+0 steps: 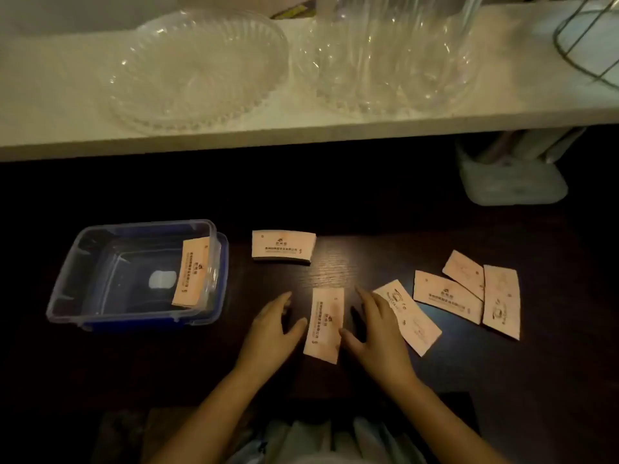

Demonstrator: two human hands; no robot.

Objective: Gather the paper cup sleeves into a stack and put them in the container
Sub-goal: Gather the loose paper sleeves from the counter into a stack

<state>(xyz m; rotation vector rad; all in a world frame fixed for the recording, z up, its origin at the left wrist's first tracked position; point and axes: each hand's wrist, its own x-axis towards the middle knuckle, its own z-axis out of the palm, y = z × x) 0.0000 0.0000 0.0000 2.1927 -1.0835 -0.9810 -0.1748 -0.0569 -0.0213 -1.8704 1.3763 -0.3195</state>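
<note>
Closest to me, both hands rest flat on the dark desk, one on each side of a single sleeve lying lengthwise away from the person. The left hand is spread, fingers loose, its thumb nearly touching the sleeve's left edge; the right hand is spread too, thumb at the right edge, its palm covering part of a second sleeve. Neither hand is pinching anything.

I'd judge the step is squaring and collecting loose sleeves. To do it well, I would slide the card flat with the fingertips, not lift a corner, and sweep each neighbour under or onto it so the edges line up.

Further right lie three more loose sleeves, overlapping at their ends. Beyond the hands sits a neat stack, apart from the rest. To the left, the clear blue-rimmed container holds one sleeve leaning on its right wall.

Farthest off, glass bowls stand on a pale shelf.
</note>
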